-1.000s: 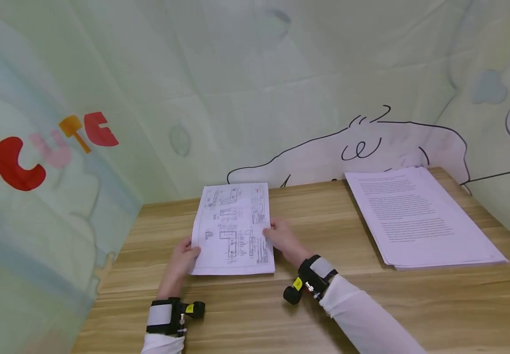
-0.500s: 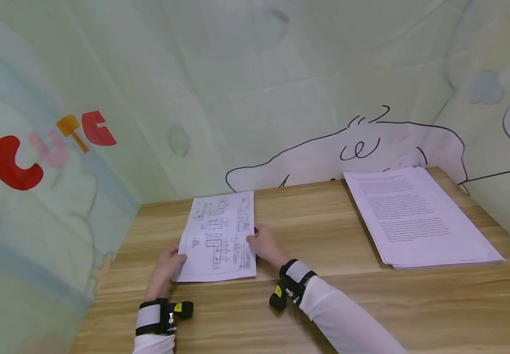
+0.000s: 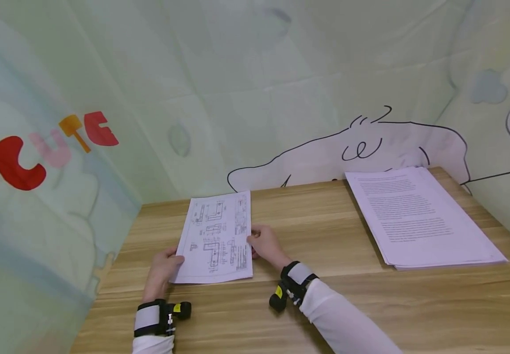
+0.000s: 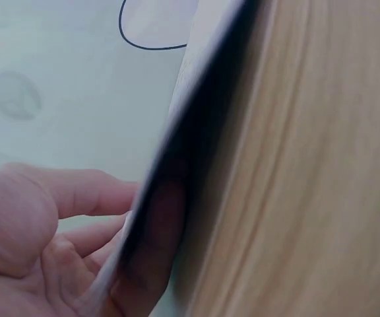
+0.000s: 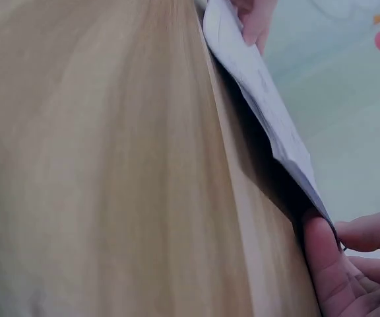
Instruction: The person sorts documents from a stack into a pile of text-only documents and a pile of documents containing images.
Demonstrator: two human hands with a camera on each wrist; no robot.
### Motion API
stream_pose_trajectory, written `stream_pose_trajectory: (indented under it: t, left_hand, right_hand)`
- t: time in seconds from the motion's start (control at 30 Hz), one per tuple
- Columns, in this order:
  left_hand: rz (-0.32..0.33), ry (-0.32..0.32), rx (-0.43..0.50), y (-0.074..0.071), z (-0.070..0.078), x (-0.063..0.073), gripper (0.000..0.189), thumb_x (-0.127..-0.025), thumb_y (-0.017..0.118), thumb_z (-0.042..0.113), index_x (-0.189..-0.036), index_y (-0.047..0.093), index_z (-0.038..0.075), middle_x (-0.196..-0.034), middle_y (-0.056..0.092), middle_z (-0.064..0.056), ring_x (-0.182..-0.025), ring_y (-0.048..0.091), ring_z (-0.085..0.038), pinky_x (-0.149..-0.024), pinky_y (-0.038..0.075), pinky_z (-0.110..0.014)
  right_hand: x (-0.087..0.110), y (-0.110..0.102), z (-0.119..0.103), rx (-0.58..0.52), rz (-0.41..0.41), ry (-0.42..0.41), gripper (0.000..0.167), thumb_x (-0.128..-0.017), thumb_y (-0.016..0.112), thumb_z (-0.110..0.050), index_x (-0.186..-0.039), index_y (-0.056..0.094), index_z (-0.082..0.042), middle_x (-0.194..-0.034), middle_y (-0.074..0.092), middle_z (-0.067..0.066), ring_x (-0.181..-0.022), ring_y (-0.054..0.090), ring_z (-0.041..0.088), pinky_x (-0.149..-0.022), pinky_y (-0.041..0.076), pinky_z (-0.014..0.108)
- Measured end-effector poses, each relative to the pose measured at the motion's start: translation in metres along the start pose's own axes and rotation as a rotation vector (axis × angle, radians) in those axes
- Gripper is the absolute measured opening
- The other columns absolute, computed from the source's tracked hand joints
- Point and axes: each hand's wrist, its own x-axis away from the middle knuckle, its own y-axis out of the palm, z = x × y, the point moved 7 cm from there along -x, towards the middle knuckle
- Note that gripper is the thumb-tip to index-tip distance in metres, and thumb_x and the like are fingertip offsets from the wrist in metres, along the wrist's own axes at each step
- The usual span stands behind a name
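A paper sheet (image 3: 219, 236) printed with technical line drawings is held between my two hands, low over the left part of the table. My left hand (image 3: 162, 270) pinches its left edge, thumb on top and fingers beneath. On the opposite edge, my right hand (image 3: 269, 246) pinches the paper between thumb and fingers. In the left wrist view, fingers (image 4: 154, 244) reach under the paper, in its shadow. The right wrist view has the paper (image 5: 262, 99) edge-on, slightly raised from the wood with a dark gap below. Whether it is one sheet or several I cannot tell.
A stack of printed text pages (image 3: 414, 221) lies at the right of the wooden table (image 3: 325, 305). A cloth backdrop (image 3: 255, 88) with cartoon drawings and coloured letters rises along the table's back and left edges. Each wrist wears a strapped camera.
Both hands have moved left and a little toward me, carrying the drawing sheet lower to the table. Most of this happened in the first half second. The text stack has stayed put.
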Motion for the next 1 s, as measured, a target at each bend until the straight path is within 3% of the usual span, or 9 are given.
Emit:
stream_pose_trajectory:
  t: [0.17,0.33,0.53,0.57,0.67,0.83,0.9,1.0]
  left_hand:
    - [0.026,0.003,0.002,-0.003,0.004,0.004,0.048,-0.089,0.042,0.008,-0.134,0.036,-0.006,-0.126,0.046,-0.023,-0.108,0.045,-0.032,-0.091,0.037,-0.046]
    - [0.075,0.005,0.018,-0.014,0.008,0.009,0.045,-0.091,0.038,0.015,-0.130,0.041,-0.006,-0.131,0.040,-0.025,-0.117,0.038,-0.035,-0.098,0.029,-0.051]
    - [0.107,-0.002,0.045,-0.024,0.010,0.011,0.047,-0.093,0.040,0.022,-0.135,0.038,-0.002,-0.135,0.039,-0.023,-0.119,0.040,-0.032,-0.097,0.034,-0.047]
    - [0.118,-0.002,0.029,-0.024,0.011,0.010,0.047,-0.093,0.041,0.022,-0.135,0.039,0.000,-0.135,0.039,-0.022,-0.119,0.040,-0.032,-0.091,0.039,-0.045]
    - [0.162,0.042,-0.034,-0.023,0.004,-0.005,0.046,-0.095,0.039,0.030,-0.134,0.042,0.007,-0.135,0.041,-0.018,-0.118,0.042,-0.031,-0.089,0.040,-0.045]
    - [0.218,0.152,-0.102,-0.003,-0.019,-0.053,0.046,-0.092,0.042,0.048,-0.129,0.049,0.022,-0.121,0.052,-0.005,-0.100,0.051,-0.022,-0.082,0.042,-0.038]
    - [0.216,0.184,-0.084,0.007,-0.015,-0.063,0.041,-0.091,0.046,0.046,-0.126,0.052,0.024,-0.113,0.055,-0.002,-0.094,0.054,-0.021,-0.078,0.042,-0.037]
    - [0.205,0.242,-0.078,0.021,-0.001,-0.066,0.035,-0.091,0.050,0.043,-0.121,0.055,0.026,-0.105,0.058,0.001,-0.086,0.057,-0.019,-0.072,0.043,-0.033]
  right_hand:
    - [0.002,-0.001,-0.001,0.007,0.001,0.018,0.034,-0.085,0.056,-0.004,-0.118,0.057,0.004,-0.071,0.060,0.009,-0.052,0.058,0.016,-0.048,0.050,0.028]
    - [0.005,-0.004,-0.003,0.019,-0.005,0.016,0.029,-0.087,0.054,-0.007,-0.113,0.060,0.005,-0.076,0.062,0.010,-0.053,0.059,0.015,-0.049,0.050,0.026]
    - [0.005,-0.010,-0.004,-0.022,-0.052,0.002,0.030,-0.087,0.055,-0.009,-0.114,0.058,0.005,-0.087,0.063,0.013,-0.057,0.061,0.017,-0.053,0.052,0.028]
    - [0.006,-0.011,-0.005,-0.019,-0.064,0.000,0.030,-0.088,0.055,-0.010,-0.114,0.058,0.004,-0.087,0.063,0.013,-0.058,0.061,0.018,-0.054,0.052,0.029]
    - [0.009,-0.016,-0.009,0.006,-0.091,-0.022,0.030,-0.089,0.055,-0.014,-0.115,0.059,0.000,-0.089,0.062,0.013,-0.064,0.061,0.019,-0.057,0.052,0.029]
    - [0.016,-0.037,-0.020,0.079,-0.080,-0.107,0.029,-0.091,0.053,-0.018,-0.116,0.060,-0.004,-0.088,0.060,0.015,-0.068,0.059,0.027,-0.054,0.048,0.029]
    - [0.019,-0.050,-0.025,0.127,-0.056,-0.156,0.029,-0.091,0.053,-0.017,-0.116,0.060,-0.004,-0.089,0.061,0.014,-0.070,0.058,0.028,-0.054,0.046,0.029]
    - [0.023,-0.072,-0.029,0.222,-0.003,-0.212,0.029,-0.091,0.054,-0.019,-0.115,0.061,-0.007,-0.096,0.062,0.008,-0.077,0.057,0.023,-0.059,0.046,0.028]
